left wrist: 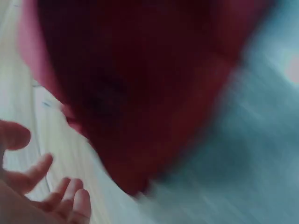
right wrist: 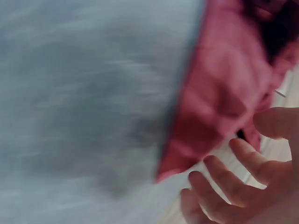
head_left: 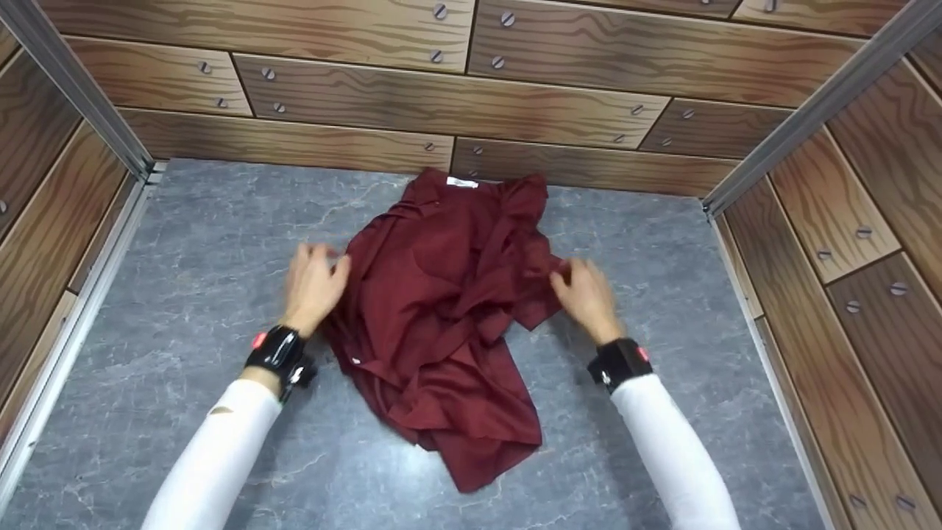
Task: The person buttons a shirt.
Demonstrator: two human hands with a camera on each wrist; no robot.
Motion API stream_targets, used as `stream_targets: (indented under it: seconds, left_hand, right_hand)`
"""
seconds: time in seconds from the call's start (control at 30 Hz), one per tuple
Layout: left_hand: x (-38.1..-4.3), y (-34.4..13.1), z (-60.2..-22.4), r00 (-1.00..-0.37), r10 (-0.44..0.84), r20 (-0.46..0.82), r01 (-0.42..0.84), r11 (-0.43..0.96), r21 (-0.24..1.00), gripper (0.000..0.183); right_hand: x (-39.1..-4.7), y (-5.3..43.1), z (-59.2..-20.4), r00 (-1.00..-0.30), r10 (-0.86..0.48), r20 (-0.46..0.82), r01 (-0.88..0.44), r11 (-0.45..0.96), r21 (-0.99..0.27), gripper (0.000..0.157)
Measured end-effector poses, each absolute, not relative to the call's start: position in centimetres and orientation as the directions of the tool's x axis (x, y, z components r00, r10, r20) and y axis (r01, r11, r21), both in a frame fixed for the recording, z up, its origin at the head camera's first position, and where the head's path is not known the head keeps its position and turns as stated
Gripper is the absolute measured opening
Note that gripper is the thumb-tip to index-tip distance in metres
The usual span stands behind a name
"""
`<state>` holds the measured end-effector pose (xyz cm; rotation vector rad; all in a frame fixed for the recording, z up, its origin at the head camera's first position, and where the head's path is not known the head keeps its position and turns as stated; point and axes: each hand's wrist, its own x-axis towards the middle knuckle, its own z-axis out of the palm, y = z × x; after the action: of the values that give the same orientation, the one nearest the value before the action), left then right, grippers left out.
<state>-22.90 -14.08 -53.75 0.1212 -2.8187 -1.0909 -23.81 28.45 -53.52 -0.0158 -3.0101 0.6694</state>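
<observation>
A dark red shirt (head_left: 434,272) lies crumpled on the grey floor, its white label (head_left: 462,182) at the far end by the back wall. At the shirt's left edge, my left hand (head_left: 315,287) has its fingers apart and loosely bent. My right hand (head_left: 585,294) is at the sleeve-like flap on the right side, fingertips close to the cloth. In the right wrist view, its fingers (right wrist: 229,179) are spread beside the shirt (right wrist: 219,88) with nothing gripped. The left wrist view is blurred; the left hand (left wrist: 51,196) shows loosely curled fingers near the hanging shirt (left wrist: 135,93).
Wood-plank-patterned panels close off the back (head_left: 353,96), left (head_left: 44,184) and right (head_left: 831,294). Metal rails (head_left: 81,81) run along the corners. The marbled grey surface (head_left: 633,243) shows around the shirt. Black bands (head_left: 280,353) sit on both wrists.
</observation>
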Motion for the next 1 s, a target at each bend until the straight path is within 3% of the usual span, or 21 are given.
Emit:
stream_targets:
  seconds: [0.2, 0.3, 0.4, 0.5, 0.7, 0.77, 0.87, 1.0]
  left_hand:
    - [-20.7, -16.1, -55.5, -0.985, -0.065, -0.162, -0.135, 0.872, 0.470, 0.073]
    - [-20.3, -15.8, -55.7, -0.979, -0.007, -0.205, -0.104, 0.879, 0.465, 0.062]
    - [-20.2, -15.3, -55.8, -0.988, 0.042, -0.146, -0.033, 0.877, 0.480, 0.036]
    - [-20.5, -15.3, -55.6, -0.999, 0.025, -0.029, 0.007, 0.863, 0.504, 0.017]
    - [-22.0, -15.4, -54.2, -0.966, -0.140, 0.219, 0.022, 0.795, 0.606, 0.008]
    - [-22.5, -15.1, -53.9, -0.954, -0.155, 0.256, 0.048, 0.764, 0.643, 0.013]
    - [-22.8, -14.6, -54.0, -0.954, -0.164, 0.252, 0.056, 0.727, 0.684, 0.033]
    - [-22.8, -15.5, -54.9, -0.960, -0.226, 0.163, -0.048, 0.709, 0.703, 0.061]
  right_hand:
    - [-22.0, 28.5, -55.8, -0.998, -0.038, 0.050, -0.050, 0.960, -0.274, 0.053]
    - [-21.5, 28.2, -56.3, -0.992, -0.116, 0.041, -0.123, 0.961, -0.249, 0.041]
    - [-21.3, 28.4, -56.1, -0.983, -0.182, 0.035, -0.185, 0.944, -0.275, 0.021]
    - [-21.6, 29.7, -55.2, -0.983, -0.181, 0.026, -0.179, 0.926, -0.333, 0.017]
    - [-23.6, 34.1, -52.8, -0.987, 0.085, 0.136, 0.031, 0.934, -0.356, 0.028]
    - [-24.0, 34.7, -52.5, -0.978, 0.128, 0.168, 0.071, 0.949, -0.308, 0.033]
    - [-23.9, 33.8, -52.3, -0.977, 0.118, 0.180, 0.074, 0.970, -0.233, 0.046]
    - [-22.4, 30.5, -52.6, -0.965, 0.015, 0.261, -0.033, 0.984, -0.177, 0.032]
